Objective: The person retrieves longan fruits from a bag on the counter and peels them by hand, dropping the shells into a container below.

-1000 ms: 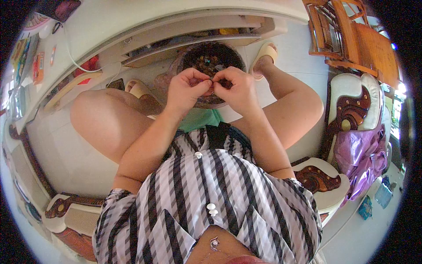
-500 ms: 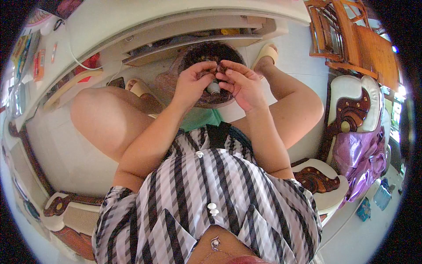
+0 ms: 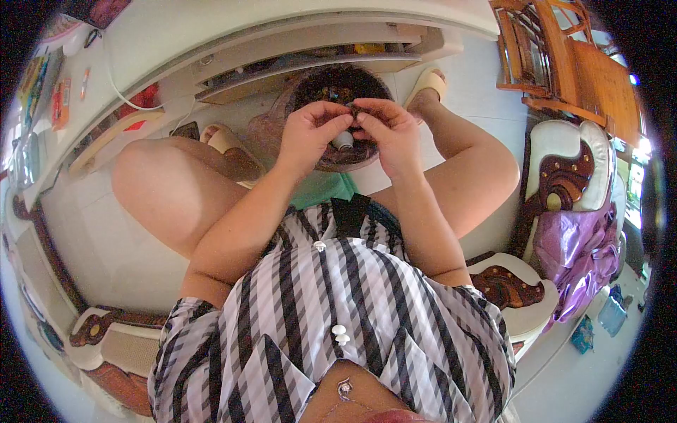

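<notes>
Holding a small dark piece (image 3: pixel 354 111) over the mouth of a round, dark bin (image 3: pixel 303 89), pinched between the tips of both hands; too small and shadowed to identify. Gripping it from one side with the thumb and forefinger of the left hand (image 3: pixel 308 134), and meeting it from the other with the closed fingertips of the right hand (image 3: pixel 397 141). Just below, between the two hands, showing a pale grey object (image 3: pixel 343 141) against the dark interior; cannot tell whether held or resting inside. Farther back in the bin, lying in shadow among mixed scraps (image 3: pixel 331 93), hard to make out singly. In front of the bin, near the striped clothing (image 3: pixel 317 296), showing green material (image 3: pixel 323 189). Placed to either side on the pale floor (image 3: pixel 113 261), feet in cream slippers (image 3: pixel 428 86). Beyond the bin, running across the top of the view, a white tabletop (image 3: pixel 282 25) above an open compartment (image 3: pixel 303 65), with an orange packet (image 3: pixel 61 104) lying at the left. Well off to the right, a wooden chair (image 3: pixel 596 81), and draped over a carved seat (image 3: pixel 568 166), shiny purple cloth (image 3: pixel 575 243).
</notes>
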`<state>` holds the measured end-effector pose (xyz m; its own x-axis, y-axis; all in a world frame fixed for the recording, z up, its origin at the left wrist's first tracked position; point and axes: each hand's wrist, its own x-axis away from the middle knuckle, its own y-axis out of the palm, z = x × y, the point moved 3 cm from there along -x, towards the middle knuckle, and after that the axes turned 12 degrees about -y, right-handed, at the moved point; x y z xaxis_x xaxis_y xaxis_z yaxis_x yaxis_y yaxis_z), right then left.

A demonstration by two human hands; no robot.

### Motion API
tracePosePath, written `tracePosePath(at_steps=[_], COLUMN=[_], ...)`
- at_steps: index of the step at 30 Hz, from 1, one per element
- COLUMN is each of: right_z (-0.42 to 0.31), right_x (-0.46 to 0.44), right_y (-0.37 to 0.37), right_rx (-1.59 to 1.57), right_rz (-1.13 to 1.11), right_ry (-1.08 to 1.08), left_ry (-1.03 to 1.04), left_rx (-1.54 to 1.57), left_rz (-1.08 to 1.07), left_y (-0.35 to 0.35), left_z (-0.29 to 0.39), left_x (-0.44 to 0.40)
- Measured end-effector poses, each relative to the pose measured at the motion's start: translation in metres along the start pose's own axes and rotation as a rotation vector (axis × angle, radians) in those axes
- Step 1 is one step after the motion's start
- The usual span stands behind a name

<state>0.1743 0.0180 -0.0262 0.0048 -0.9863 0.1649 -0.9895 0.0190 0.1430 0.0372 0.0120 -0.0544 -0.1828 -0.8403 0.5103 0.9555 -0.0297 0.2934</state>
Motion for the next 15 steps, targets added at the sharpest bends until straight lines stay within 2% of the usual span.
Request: tracePosePath(at_steps=[3, 6, 9, 12, 15], right_z=[-0.001, 0.002, 0.0, -0.002, 0.001], right_x=[0.001, 0.0, 0.0, 0.003, 0.004], right_y=[0.002, 0.005, 0.002, 0.005, 0.008], right_rx=[0.114, 0.088, 0.103, -0.028, 0.081], right_rz=[-0.013, -0.02, -0.001, -0.101, -0.137], right_ry=[-0.043, -0.136, -0.079, 0.044, -0.051], left_ry=[-0.013, -0.014, -0.021, -0.017, -0.029], left_rx=[0.062, 0.127, 0.146, 0.195, 0.248], left_rz=[0.006, 0.008, 0.038, 0.029, -0.025], left_y=[0.0, -0.001, -0.004, -0.003, -0.003], left_z=[0.002, -0.002, -0.006, -0.008, -0.008], left_x=[0.002, 0.0, -0.002, -0.003, -0.002])
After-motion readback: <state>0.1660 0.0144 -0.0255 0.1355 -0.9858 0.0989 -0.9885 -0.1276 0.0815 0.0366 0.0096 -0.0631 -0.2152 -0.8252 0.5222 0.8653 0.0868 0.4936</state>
